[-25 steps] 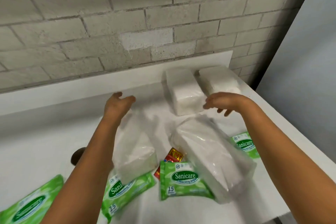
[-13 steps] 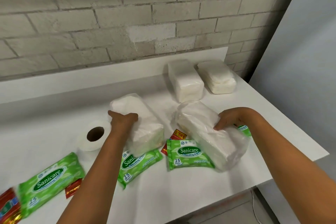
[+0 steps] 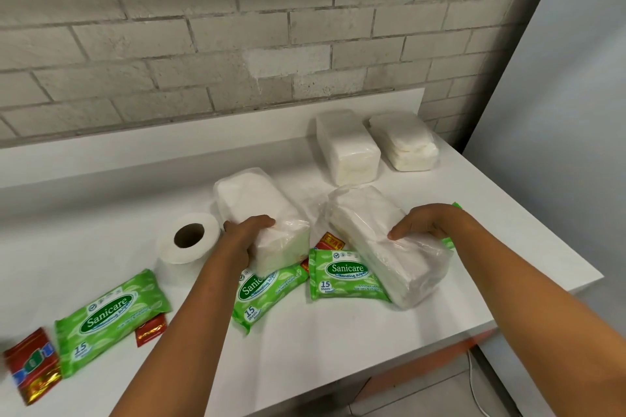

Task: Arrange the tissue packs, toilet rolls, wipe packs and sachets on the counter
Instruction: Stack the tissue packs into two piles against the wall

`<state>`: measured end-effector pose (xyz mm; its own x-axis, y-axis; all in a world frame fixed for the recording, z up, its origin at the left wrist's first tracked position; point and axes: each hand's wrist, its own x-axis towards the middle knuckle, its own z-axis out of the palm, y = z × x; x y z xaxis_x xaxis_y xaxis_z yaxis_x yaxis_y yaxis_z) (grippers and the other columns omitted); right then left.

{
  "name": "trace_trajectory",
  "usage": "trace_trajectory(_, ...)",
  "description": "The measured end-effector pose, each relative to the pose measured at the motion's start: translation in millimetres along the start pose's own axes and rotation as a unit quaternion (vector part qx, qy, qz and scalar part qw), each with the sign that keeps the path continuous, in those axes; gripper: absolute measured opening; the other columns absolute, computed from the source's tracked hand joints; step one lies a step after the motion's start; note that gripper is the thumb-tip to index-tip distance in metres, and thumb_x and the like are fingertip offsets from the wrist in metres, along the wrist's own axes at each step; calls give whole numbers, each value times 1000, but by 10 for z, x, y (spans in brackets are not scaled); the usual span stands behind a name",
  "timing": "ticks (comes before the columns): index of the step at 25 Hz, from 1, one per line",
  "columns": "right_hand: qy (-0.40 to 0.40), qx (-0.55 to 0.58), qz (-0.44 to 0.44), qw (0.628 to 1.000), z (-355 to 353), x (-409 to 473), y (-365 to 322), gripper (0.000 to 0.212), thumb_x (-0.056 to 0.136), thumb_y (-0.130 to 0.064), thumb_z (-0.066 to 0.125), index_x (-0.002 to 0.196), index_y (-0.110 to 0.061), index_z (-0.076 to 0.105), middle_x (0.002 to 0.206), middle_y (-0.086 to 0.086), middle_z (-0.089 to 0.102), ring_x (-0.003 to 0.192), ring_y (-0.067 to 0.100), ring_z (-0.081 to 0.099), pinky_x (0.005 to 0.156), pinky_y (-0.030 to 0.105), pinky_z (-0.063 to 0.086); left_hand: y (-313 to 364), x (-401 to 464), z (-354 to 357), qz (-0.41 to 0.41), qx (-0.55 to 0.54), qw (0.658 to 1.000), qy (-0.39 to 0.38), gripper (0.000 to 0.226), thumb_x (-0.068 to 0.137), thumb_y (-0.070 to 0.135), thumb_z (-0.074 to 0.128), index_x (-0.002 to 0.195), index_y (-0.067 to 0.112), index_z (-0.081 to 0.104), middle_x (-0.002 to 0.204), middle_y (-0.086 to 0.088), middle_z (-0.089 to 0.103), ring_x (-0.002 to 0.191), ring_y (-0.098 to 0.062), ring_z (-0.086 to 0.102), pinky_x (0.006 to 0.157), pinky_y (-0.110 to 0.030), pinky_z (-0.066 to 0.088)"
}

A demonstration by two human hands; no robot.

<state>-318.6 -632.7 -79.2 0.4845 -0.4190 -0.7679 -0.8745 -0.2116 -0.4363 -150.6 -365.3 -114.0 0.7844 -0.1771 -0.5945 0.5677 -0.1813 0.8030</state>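
1. A white counter (image 3: 338, 342) runs under a grey brick wall (image 3: 237, 27); a pale panel (image 3: 569, 112) closes off 3 o'clock.
2. The left hand (image 3: 244, 234) curls over the near end of one tissue pack (image 3: 257, 210) at centre; the right hand (image 3: 426, 222) grips a second tissue pack (image 3: 382, 240) at 3 o'clock.
3. A toilet roll (image 3: 189, 240) stands just left of the left hand. Two more white packs (image 3: 345, 149) sit at 1 o'clock. Green wipe packs (image 3: 342, 276) and red sachets (image 3: 30, 366) lie from 6 to 8 o'clock, some partly under the held packs.

White bench (image 3: 338, 332); white tissue packs (image 3: 261, 206) in clear film; white roll (image 3: 189, 240); green wipe packs (image 3: 108, 315) with white leaf print and lettering; red and gold sachets (image 3: 32, 366); grey brick wall (image 3: 237, 27).
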Motion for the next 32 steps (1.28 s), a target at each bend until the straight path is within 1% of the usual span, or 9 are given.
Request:
trace_trajectory(4,13,12,-5,1000,47,-9,13,55,68,-26,78,114,-3,58,115,18,65,103,34,62,95,42,49,-14,-25,-19,2,-5,1000,-18,88,58,25,81,133,14,36,129,-10,53,104,-30,56,81,-39,46)
trace_trajectory(7,23,-2,-9,1000,74,-32,-2,62,63,-33,81,113,-6,57,115,16,64,103,33,62,98,42,47,-26,-34,-26,16,-31,999,-34,99,44,27,83,132,17,39,127,-11,56,105,-32,58,89,-45,49)
trace_trajectory(12,45,15,-33,998,117,-106,-28,54,64,-37,78,105,-11,55,105,12,63,93,31,60,90,38,47,-2,-42,-27,44,-29,998,-15,90,58,19,81,134,14,33,129,-12,51,109,-34,54,95,-49,47)
trace_trajectory(16,54,46,-63,995,117,-127,-56,60,63,-33,80,112,-6,57,102,13,67,93,31,64,85,38,52,28,-27,-58,53,-53,996,-48,98,42,25,81,130,16,40,123,-13,59,102,-34,60,87,-48,52)
trace_trajectory(20,47,70,-60,995,138,-169,-107,46,69,-37,76,103,-10,60,99,12,67,92,29,63,83,36,50,69,-17,-106,41,-86,993,-73,85,57,23,78,132,16,39,121,-12,60,99,-33,61,82,-45,53)
trace_trajectory(22,42,88,-67,993,116,-218,-123,35,72,-35,74,94,-11,62,94,12,67,89,29,63,80,36,50,120,-7,-114,34,-108,989,-91,77,62,20,76,130,14,42,119,-12,61,95,-30,62,71,-39,54)
trace_trajectory(25,19,123,-107,986,-15,-314,-153,35,75,-26,72,103,-6,65,97,15,70,91,31,66,83,37,53,231,-20,-69,48,-141,978,-144,81,55,21,75,130,12,46,122,-12,63,103,-31,63,65,-35,54)
trace_trajectory(29,1,224,-180,958,-317,-398,-193,19,84,-21,61,98,-9,64,76,6,76,69,20,72,67,31,57,460,-115,88,90,-150,962,-209,72,62,22,69,131,11,48,119,-12,65,102,-29,64,66,-34,56)
trace_trajectory(32,6,299,-204,932,-638,-399,-260,16,87,-21,55,96,-9,62,69,6,75,61,19,72,56,30,59,669,-210,298,113,-150,951,-244,43,83,16,57,126,8,52,103,-8,66,88,-23,64,59,-30,58)
